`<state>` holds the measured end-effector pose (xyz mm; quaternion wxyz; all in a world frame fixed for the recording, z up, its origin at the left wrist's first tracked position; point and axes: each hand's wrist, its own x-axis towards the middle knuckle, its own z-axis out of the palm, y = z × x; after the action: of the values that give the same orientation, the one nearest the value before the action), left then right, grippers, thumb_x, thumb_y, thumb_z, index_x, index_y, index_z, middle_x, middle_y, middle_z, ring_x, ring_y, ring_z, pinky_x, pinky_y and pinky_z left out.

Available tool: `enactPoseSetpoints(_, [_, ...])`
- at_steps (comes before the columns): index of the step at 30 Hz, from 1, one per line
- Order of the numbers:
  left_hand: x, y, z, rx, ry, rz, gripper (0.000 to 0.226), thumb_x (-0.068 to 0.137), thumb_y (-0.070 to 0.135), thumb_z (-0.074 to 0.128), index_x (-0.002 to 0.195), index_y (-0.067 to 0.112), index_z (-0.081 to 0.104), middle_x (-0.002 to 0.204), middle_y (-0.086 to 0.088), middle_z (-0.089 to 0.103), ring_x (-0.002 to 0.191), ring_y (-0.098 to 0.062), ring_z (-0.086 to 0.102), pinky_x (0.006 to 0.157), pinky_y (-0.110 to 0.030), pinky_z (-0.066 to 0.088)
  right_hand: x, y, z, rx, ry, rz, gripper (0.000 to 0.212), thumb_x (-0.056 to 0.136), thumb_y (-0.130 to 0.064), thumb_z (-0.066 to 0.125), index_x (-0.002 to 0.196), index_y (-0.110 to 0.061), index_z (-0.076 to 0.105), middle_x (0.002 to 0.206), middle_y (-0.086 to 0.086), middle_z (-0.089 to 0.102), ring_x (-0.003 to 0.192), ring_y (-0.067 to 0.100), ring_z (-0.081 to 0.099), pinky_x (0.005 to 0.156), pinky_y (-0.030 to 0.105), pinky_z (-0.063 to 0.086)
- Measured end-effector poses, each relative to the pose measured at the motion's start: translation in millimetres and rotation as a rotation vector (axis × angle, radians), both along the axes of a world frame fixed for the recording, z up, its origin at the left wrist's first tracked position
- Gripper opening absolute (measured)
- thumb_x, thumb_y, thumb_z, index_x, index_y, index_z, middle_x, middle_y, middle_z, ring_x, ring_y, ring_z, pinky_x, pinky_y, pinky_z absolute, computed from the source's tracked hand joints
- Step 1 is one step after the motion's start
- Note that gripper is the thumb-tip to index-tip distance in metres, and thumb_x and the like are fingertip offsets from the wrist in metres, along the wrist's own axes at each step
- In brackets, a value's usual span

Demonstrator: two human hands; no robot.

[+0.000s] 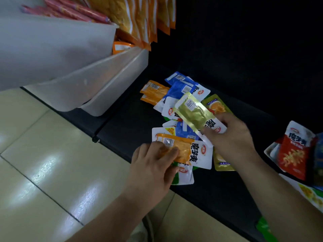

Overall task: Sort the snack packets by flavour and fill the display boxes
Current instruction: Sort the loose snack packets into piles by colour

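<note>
My right hand (230, 135) grips a gold packet (194, 112) by its near end. The thumb is on top and the fingers are curled under it. The packet sits at a slant over the pile of packets (173, 109), with its far end pointing away to the left.

My left hand (153, 159) holds an orange packet (180, 149) by its left end. The fingers are bent down on top of it, and the thumb is tucked at its lower edge. This packet is at the near side of the pile, on top of some white and green ones. I cannot tell if it is lifted or still lying flat.

The pile is on a dark bench (125, 119), between my two hands and just past them. At the far side I see blue packets (181, 86), and more orange ones (153, 91) just beside them on the left. A yellow packet with a food picture (218, 105) peeks out from behind the gold one.

At the right edge a red packet (293, 154) leans on a few others, well apart from the pile.

At the top left there are white display boxes (113, 81) tipped toward me. Tall orange bags (139, 18) stand in one, and pink-red packets (70, 9) lie in another.

Next to the bench, on the left, is a shiny pale tiled floor (52, 163).
</note>
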<state>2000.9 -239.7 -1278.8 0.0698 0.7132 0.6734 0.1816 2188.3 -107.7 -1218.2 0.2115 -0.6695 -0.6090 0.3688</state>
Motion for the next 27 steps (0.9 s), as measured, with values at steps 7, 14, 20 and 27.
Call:
enactPoseSetpoints(7, [3, 26, 13, -0.08, -0.1, -0.018, 0.04, 0.083, 0.028, 0.077, 0.121, 0.024, 0.066, 0.137, 0.0, 0.063, 0.131, -0.026, 0.054, 0.115, -0.055, 0.039, 42, -31, 56, 0.03, 0.294, -0.013, 0.011, 0.087, -0.018, 0.081, 0.09, -0.027, 0.075, 0.079, -0.012, 0.077, 0.068, 0.001, 0.072, 0.051, 0.012, 0.051])
enactPoseSetpoints(14, [11, 37, 29, -0.148, 0.16, 0.088, 0.08, 0.069, 0.08, 0.051, 0.121, 0.022, 0.066, 0.104, -0.002, 0.064, 0.095, -0.029, 0.06, 0.079, -0.043, 0.048, 58, -58, 58, -0.114, 0.558, -0.201, 0.009, 0.092, -0.015, 0.076, 0.101, -0.018, 0.078, 0.091, -0.001, 0.081, 0.079, 0.015, 0.079, 0.06, 0.022, 0.059])
enactPoseSetpoints(20, [58, 6, 62, -0.115, -0.361, -0.082, 0.05, 0.09, 0.064, 0.06, 0.126, 0.029, 0.063, 0.118, 0.013, 0.062, 0.103, -0.006, 0.058, 0.083, -0.028, 0.052, 73, -66, 45, -0.196, 0.518, -0.28, 0.007, 0.094, -0.019, 0.075, 0.096, -0.013, 0.079, 0.086, 0.005, 0.081, 0.077, 0.026, 0.079, 0.061, 0.037, 0.062])
enactPoseSetpoints(27, [119, 1, 71, -0.401, -0.702, -0.114, 0.028, 0.088, 0.051, 0.069, 0.105, 0.028, 0.067, 0.086, 0.009, 0.068, 0.075, -0.011, 0.066, 0.064, -0.038, 0.054, 88, -77, 40, -0.363, 0.611, -0.199, 0.034, 0.097, -0.051, 0.061, 0.102, -0.023, 0.08, 0.095, 0.007, 0.081, 0.087, 0.025, 0.079, 0.078, 0.043, 0.062])
